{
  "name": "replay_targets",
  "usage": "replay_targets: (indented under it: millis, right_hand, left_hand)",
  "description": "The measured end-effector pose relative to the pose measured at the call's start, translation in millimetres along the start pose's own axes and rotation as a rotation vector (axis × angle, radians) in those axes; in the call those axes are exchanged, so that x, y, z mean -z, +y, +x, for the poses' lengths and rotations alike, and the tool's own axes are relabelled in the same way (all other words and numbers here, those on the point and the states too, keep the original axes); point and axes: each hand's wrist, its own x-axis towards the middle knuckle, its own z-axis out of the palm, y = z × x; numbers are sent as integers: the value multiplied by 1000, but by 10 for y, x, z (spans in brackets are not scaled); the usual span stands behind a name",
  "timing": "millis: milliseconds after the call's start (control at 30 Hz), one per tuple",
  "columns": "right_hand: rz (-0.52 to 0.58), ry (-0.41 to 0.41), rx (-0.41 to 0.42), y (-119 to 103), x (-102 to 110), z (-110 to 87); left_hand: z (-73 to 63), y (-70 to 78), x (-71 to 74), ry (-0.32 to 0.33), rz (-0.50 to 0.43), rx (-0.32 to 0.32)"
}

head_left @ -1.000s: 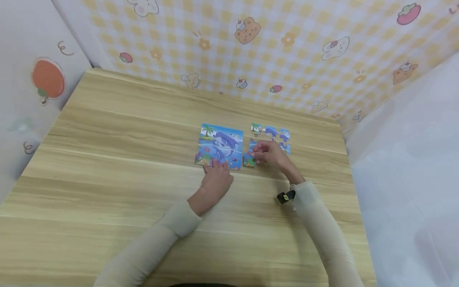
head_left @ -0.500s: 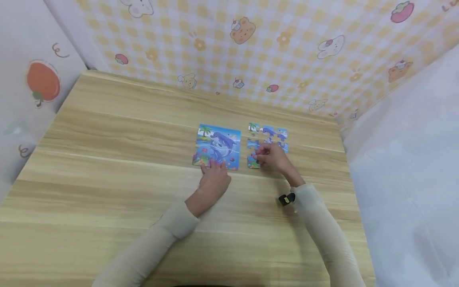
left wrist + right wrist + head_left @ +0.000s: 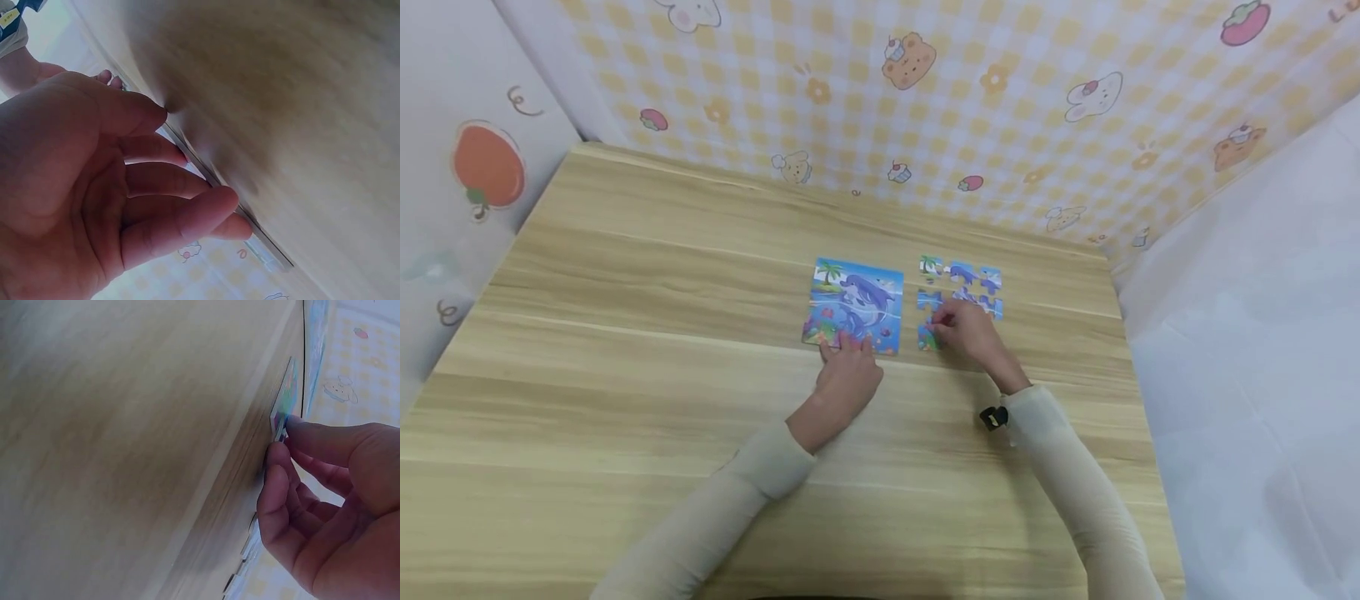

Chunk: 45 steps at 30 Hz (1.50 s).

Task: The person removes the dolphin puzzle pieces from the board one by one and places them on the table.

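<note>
A square dolphin picture board (image 3: 861, 296) lies on the wooden table. My left hand (image 3: 850, 375) rests its spread fingertips along the board's near edge; in the left wrist view those fingers lie against the thin board edge (image 3: 272, 250). To the right of the board, my right hand (image 3: 966, 333) pinches a small jigsaw piece (image 3: 279, 431) between thumb and finger, low over the table. It is beside the green corner piece (image 3: 926, 337); whether the two touch or interlock I cannot tell. Several other dolphin jigsaw pieces (image 3: 962, 273) lie behind the right hand, partly covered.
The wooden table (image 3: 662, 400) reaches back to a yellow-checked wall covering (image 3: 850, 108) printed with cartoon animals. White side panels (image 3: 1240, 333) stand at left and right. A black strap (image 3: 994, 417) hangs at the right cuff.
The green corner piece has shifted slightly right, closer under the pieces behind it. My right hand has tilted down a little over the pieces. The left hand stays on the board's edge.
</note>
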Motion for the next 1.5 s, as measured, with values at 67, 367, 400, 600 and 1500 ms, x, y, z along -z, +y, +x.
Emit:
replay_targets:
  millis: [67,367,400,600,1500]
  right_hand:
    - [-21,-1,12,-2,3,2]
    - [58,-9,89,-176,65,93]
    - [66,-19,102,-222,68,110]
    - [99,-96,183,-521,-4,251]
    - [-29,-234,204,-896,-295,506]
  left_hand:
    - [-4,-3,1,5,-2,0]
    - [-14,-11,4,36,-23,20]
    - [-14,-8,4,33,-28,22]
    - [-8,6,-8,20,-89,40]
    - [-44,103,-56,41,144,4]
